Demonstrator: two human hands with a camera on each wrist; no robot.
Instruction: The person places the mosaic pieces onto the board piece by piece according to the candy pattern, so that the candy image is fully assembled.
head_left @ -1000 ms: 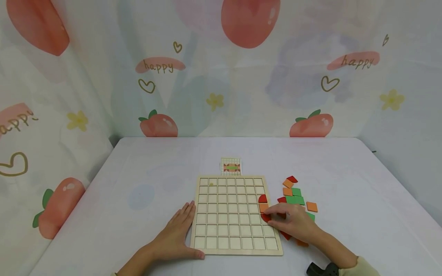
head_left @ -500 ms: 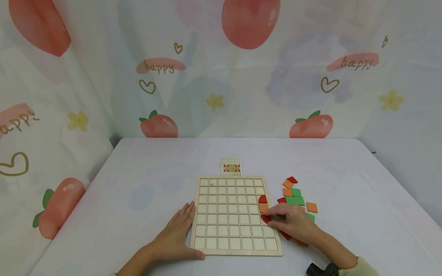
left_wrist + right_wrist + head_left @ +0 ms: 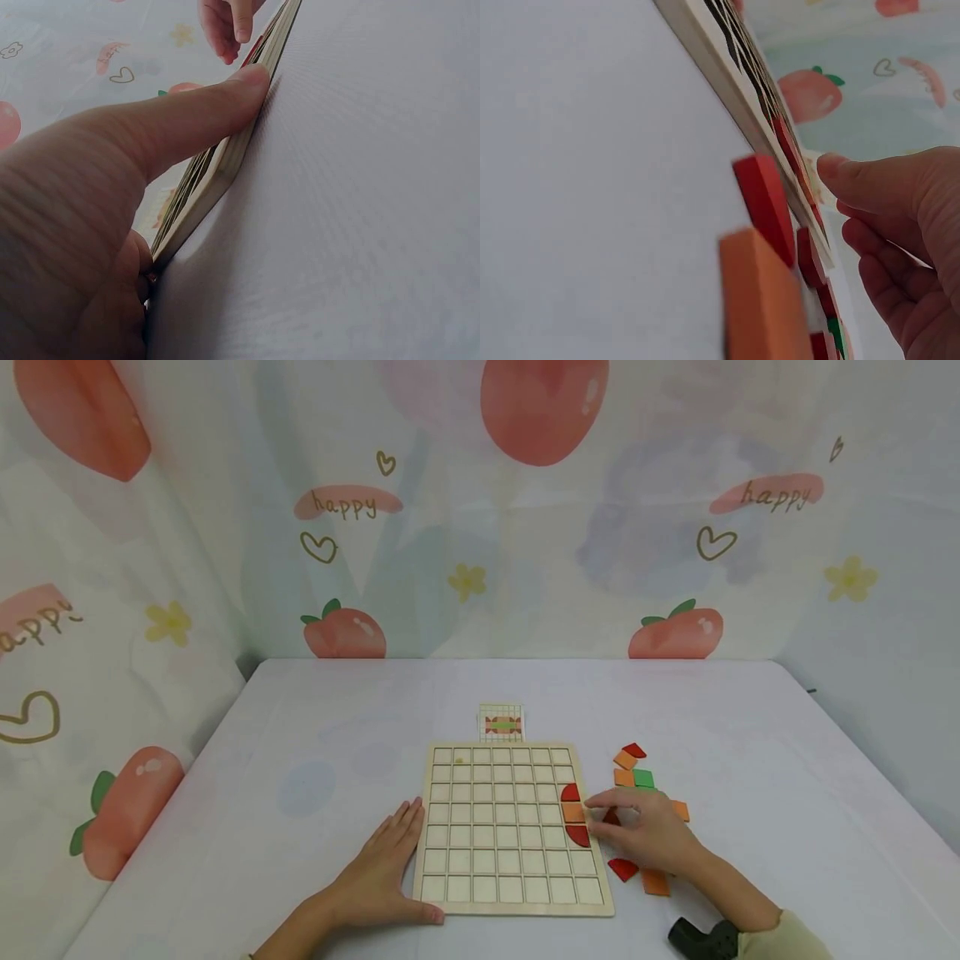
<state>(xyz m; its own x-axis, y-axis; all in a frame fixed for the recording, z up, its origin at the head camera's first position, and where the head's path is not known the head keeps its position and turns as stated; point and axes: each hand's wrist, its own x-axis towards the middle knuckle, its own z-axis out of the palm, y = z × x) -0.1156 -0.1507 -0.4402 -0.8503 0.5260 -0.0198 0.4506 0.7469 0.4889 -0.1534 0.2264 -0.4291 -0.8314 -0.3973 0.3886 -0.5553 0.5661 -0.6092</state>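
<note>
A wooden grid board (image 3: 486, 862) lies on the table. Its rightmost column holds a red curved-edge tile (image 3: 571, 793), an orange square tile (image 3: 573, 812) below it, and another red curved-edge tile (image 3: 577, 836). My left hand (image 3: 378, 872) rests against the board's left side, fingers straight along the edge; in the left wrist view its thumb (image 3: 217, 109) lies on the front edge. My right hand (image 3: 648, 833) hovers by the board's right rim, thumb and forefinger apart. Nothing shows between them in the right wrist view, where the fingers (image 3: 885, 255) are loosely bent.
Loose tiles lie right of the board, partly hidden under the right hand: a green one (image 3: 643, 778), a red one (image 3: 623, 869), an orange one (image 3: 656, 883) and several others. A pattern card (image 3: 501, 711) lies behind the board. A black device (image 3: 703, 939) sits at the right sleeve.
My right hand has let go of the lower red tile and drawn back slightly right, uncovering it and the loose red and orange tiles in front. The left hand stays put.
</note>
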